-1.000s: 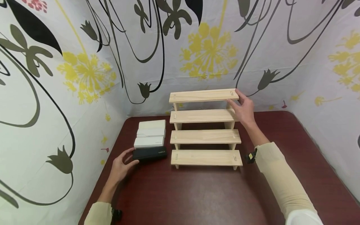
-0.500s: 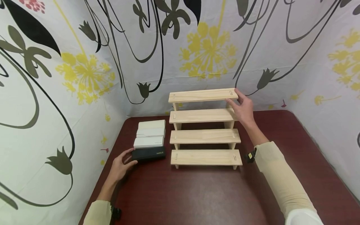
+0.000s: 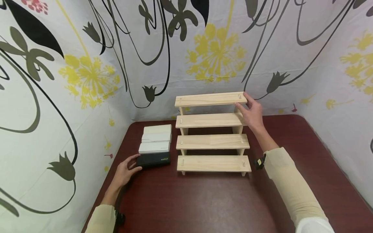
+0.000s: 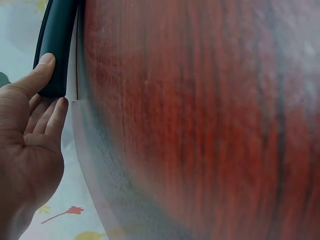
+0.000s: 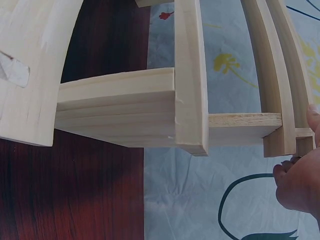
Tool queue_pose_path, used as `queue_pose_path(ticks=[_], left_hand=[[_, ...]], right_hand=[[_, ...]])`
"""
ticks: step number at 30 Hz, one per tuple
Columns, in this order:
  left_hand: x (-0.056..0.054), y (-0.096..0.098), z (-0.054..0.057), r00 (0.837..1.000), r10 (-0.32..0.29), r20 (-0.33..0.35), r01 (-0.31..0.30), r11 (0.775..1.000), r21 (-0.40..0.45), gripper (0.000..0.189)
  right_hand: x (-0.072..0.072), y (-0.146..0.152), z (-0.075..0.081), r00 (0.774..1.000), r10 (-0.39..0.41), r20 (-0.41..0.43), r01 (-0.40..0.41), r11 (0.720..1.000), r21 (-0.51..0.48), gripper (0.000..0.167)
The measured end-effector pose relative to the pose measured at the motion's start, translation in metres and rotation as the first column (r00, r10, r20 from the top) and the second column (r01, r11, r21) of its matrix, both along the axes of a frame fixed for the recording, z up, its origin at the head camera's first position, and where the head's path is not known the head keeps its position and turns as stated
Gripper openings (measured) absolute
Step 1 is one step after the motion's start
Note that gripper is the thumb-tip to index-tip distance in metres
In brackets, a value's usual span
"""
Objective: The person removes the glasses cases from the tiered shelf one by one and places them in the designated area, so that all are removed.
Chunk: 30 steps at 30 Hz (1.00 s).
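My left hand (image 3: 125, 171) holds the left end of a black oblong case (image 3: 153, 160) with small light lettering. In the left wrist view its thumb lies on one side of the case and the fingers reach the other. The case lies just in front of white boxes (image 3: 154, 148) on the table. With my right hand (image 3: 253, 114) I grip the right end of the top shelf of a stepped wooden stand (image 3: 213, 142). Only part of that hand appears at the edge of the right wrist view, beside the stand's far steps (image 5: 191, 80).
The dark red wooden table (image 3: 204, 200) stretches in front of the stand and to its right. Close behind and along both sides hangs a white flowered cloth (image 3: 180, 74).
The black case has slid slightly left, with my left hand on it, and its right end now lines up with the white boxes. My right hand and the stand keep their places.
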<state>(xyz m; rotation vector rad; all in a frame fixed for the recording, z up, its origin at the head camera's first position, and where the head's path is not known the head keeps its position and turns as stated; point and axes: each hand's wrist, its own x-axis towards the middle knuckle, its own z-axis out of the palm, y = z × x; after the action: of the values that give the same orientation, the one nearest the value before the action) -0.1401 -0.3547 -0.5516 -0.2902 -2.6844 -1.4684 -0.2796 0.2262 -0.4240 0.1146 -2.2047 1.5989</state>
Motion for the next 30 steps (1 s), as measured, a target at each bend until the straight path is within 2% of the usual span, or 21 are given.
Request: queue_pose_path(ticks=[9, 18, 24, 30], left_hand=[[-0.004, -0.002, -0.005, 1.000, -0.017, -0.012, 0.017, 1.000, 0.000, 0.065], [-0.006, -0.002, -0.010, 1.000, 0.008, 0.004, -0.008, 1.000, -0.028, 0.066], [-0.007, -0.003, -0.015, 1.000, 0.012, -0.012, -0.012, 0.999, -0.041, 0.065], [-0.009, -0.003, -0.015, 1.000, 0.017, -0.014, -0.018, 0.999, -0.043, 0.065]], right_hand=[[0.000, 0.000, -0.001, 1.000, -0.006, -0.001, 0.006, 1.000, -0.004, 0.069], [0.000, -0.001, -0.001, 1.000, -0.013, -0.003, 0.013, 1.000, 0.002, 0.069], [0.000, -0.001, -0.001, 1.000, -0.011, 0.007, 0.011, 1.000, 0.002, 0.070], [0.000, 0.000, -0.001, 1.000, -0.006, 0.000, 0.006, 1.000, -0.008, 0.070]])
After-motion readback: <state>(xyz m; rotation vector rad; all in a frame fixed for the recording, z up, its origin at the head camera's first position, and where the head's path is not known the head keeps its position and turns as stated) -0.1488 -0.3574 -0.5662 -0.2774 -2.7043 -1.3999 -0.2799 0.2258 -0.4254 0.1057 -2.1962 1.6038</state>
